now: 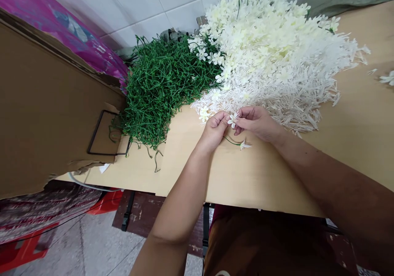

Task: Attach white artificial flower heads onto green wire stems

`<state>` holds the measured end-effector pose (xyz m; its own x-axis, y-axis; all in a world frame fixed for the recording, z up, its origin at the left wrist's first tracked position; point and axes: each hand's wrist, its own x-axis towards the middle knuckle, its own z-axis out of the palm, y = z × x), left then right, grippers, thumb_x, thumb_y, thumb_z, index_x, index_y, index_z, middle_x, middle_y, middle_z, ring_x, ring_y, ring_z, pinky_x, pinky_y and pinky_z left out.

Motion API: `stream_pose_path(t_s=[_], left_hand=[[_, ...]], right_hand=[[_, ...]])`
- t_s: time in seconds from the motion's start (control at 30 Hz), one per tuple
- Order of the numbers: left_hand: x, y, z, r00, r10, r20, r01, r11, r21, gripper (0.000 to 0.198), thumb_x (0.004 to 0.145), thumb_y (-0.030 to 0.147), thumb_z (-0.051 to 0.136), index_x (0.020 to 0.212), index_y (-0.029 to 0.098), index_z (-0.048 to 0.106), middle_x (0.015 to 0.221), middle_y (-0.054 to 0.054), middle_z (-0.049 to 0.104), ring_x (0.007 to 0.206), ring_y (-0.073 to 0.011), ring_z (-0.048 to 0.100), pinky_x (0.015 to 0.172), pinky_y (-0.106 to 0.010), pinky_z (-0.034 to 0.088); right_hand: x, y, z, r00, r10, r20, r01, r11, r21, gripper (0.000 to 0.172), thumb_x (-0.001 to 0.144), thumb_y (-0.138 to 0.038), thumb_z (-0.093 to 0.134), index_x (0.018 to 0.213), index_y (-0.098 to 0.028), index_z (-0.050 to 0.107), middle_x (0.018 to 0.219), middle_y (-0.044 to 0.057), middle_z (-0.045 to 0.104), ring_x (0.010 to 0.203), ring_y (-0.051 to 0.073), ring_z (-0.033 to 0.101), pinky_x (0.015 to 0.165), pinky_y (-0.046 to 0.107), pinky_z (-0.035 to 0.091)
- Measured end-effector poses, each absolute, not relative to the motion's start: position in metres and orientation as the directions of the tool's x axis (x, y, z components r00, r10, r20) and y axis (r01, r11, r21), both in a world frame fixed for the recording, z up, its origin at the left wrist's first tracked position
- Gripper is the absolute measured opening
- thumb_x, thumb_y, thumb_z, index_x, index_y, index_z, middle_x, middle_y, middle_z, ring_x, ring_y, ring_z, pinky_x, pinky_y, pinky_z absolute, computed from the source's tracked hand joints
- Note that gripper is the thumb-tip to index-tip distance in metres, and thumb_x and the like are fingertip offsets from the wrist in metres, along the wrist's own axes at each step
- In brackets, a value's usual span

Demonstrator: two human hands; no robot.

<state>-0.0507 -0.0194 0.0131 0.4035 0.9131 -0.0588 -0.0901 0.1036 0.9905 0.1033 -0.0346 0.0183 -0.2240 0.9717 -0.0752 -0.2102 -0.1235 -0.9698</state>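
Note:
Over the pale wooden table, my two hands meet at a small white plastic flower. My left hand has its fingers curled and pinches a thin green stem that ends in another white flower. My right hand pinches the white flower at its fingertips. Just beyond my hands lies a big heap of white and cream flower heads. Left of that heap is a pile of green plastic stems.
A large brown cardboard box stands at the left, with pink patterned cloth behind it. A white tiled wall backs the table. Stray flowers lie at the far right. Red plastic stools sit on the floor below.

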Motion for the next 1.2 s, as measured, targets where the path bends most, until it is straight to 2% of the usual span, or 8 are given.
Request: stream_pose_path(t_s=[0.13, 0.33, 0.53, 0.77, 1.0, 1.2], left_hand=[[-0.050, -0.017, 0.009, 0.405, 0.914, -0.001, -0.099, 0.044, 0.994, 0.056, 0.064, 0.067, 0.074, 0.063, 0.017, 0.049, 0.058, 0.004, 0.043, 0.057, -0.0077, 0.035, 0.052, -0.022, 0.027], [-0.050, -0.017, 0.006, 0.400, 0.917, 0.010, -0.099, 0.032, 0.995, 0.056, 0.065, 0.067, 0.074, 0.062, 0.018, 0.048, 0.056, 0.005, 0.040, 0.059, -0.0085, 0.037, 0.054, -0.021, 0.030], [-0.048, -0.018, 0.007, 0.394, 0.919, 0.021, -0.106, 0.023, 0.994, 0.055, 0.068, 0.065, 0.072, 0.062, 0.018, 0.046, 0.055, 0.006, 0.039, 0.058, -0.0084, 0.039, 0.054, -0.021, 0.032], [-0.046, -0.020, 0.012, 0.343, 0.937, -0.060, -0.079, 0.092, 0.993, 0.048, 0.074, 0.055, 0.073, 0.062, 0.017, 0.046, 0.056, 0.006, 0.037, 0.054, -0.0070, 0.031, 0.049, -0.020, 0.025], [-0.046, -0.020, 0.014, 0.372, 0.924, -0.090, -0.060, 0.121, 0.991, 0.054, 0.070, 0.062, 0.074, 0.058, 0.017, 0.046, 0.052, 0.006, 0.036, 0.050, -0.0060, 0.030, 0.045, -0.020, 0.022], [-0.044, -0.022, 0.019, 0.366, 0.924, -0.113, -0.055, 0.143, 0.988, 0.053, 0.074, 0.059, 0.072, 0.056, 0.017, 0.043, 0.052, 0.006, 0.037, 0.049, -0.0058, 0.033, 0.045, -0.019, 0.027]], right_hand=[[0.102, -0.034, 0.020, -0.209, 0.969, -0.132, -0.209, -0.176, -0.962, 0.023, 0.064, -0.015, 0.082, 0.057, -0.015, 0.060, 0.050, -0.003, 0.061, 0.048, 0.008, 0.059, 0.057, 0.023, 0.057], [0.099, -0.035, 0.023, -0.187, 0.971, -0.151, -0.231, -0.193, -0.954, 0.022, 0.059, -0.004, 0.075, 0.054, -0.016, 0.057, 0.047, -0.004, 0.062, 0.047, 0.008, 0.059, 0.057, 0.021, 0.056], [0.095, -0.035, 0.022, -0.129, 0.979, -0.156, -0.190, -0.179, -0.965, 0.023, 0.063, 0.000, 0.071, 0.056, -0.016, 0.056, 0.048, -0.004, 0.061, 0.048, 0.009, 0.061, 0.056, 0.021, 0.054], [0.096, -0.036, 0.022, -0.115, 0.985, -0.127, -0.217, -0.150, -0.964, 0.023, 0.065, -0.007, 0.075, 0.056, -0.017, 0.056, 0.047, -0.005, 0.060, 0.048, 0.009, 0.061, 0.056, 0.020, 0.055], [0.105, -0.034, 0.020, -0.239, 0.967, -0.090, -0.299, -0.161, -0.940, 0.033, 0.056, -0.031, 0.089, 0.061, -0.016, 0.061, 0.051, -0.005, 0.061, 0.050, 0.006, 0.055, 0.063, 0.026, 0.060], [0.105, -0.033, 0.018, -0.227, 0.968, -0.104, -0.259, -0.163, -0.952, 0.027, 0.056, -0.027, 0.086, 0.060, -0.017, 0.061, 0.052, -0.002, 0.064, 0.050, 0.008, 0.059, 0.056, 0.021, 0.054]])
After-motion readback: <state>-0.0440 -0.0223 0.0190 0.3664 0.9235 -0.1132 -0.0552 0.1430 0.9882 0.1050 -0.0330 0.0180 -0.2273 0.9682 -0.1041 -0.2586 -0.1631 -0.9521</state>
